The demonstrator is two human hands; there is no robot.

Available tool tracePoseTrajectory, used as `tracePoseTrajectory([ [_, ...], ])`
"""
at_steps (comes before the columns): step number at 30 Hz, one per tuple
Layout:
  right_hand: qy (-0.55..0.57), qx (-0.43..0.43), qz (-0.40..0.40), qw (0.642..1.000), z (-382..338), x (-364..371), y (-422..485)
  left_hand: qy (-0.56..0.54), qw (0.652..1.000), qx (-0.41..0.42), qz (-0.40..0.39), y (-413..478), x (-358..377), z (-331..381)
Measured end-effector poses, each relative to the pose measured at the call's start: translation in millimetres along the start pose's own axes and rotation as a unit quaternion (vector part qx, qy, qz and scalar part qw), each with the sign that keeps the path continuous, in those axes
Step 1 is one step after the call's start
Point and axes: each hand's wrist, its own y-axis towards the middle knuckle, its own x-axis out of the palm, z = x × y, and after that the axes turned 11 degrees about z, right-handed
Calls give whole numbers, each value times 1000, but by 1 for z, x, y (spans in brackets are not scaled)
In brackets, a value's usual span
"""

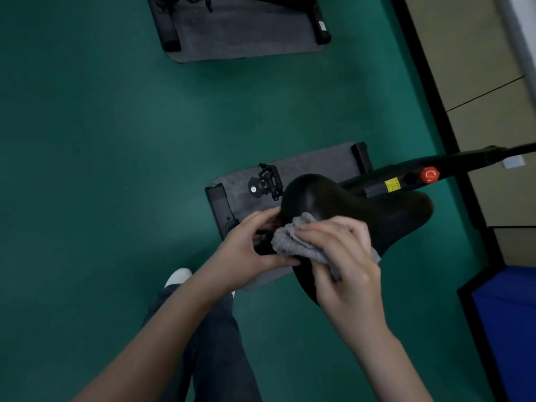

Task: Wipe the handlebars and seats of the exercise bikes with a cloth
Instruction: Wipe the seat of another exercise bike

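Cloth (pixel 293 242) under right grip (pixel 345 262), on seat (pixel 362 207)

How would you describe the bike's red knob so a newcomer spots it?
Find the black seat near the middle. A black bar runs right from it. The knob sits on that bar, just past a yellow sticker, the only red part in view.

Item: black padded bike saddle (pixel 356 210), above grey rectangular floor mat (pixel 313 163) on green floor (pixel 116 140). At saddle's near-left edge: grey fluffy cloth (pixel 293 242), held by right hand (pixel 345 256); left hand (pixel 249 245) grips that edge, touching the cloth.
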Motion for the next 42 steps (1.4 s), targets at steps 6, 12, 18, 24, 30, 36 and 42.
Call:
tracePoseTrajectory([
  [6, -45, 1, -73, 996, -2, 15, 66, -1, 1000, 5, 25, -7, 4, -1],
  [12, -124, 33, -278, 952, 15, 47, 138, -11, 996, 3, 93, -29, 19, -11],
  [18, -87, -137, -380, 911, 9, 33, 130, -82, 984, -10, 160, -54, 55, -28],
  [24, -27, -309, -462, 831, 0, 2, 101, -198, 961, -34, 192, -68, 86, -36],
  [30, -88, -347, -403, 842, -4, 14, 103, -268, 935, -26, 229, -74, 100, -41],
  [36, -72, -386, -471, 790, -5, -1, 76, -305, 923, -21, 234, -75, 102, -45],
  [42, -116, -299, -391, 863, -3, 29, 110, -284, 927, -13, 243, -74, 101, -44],
])
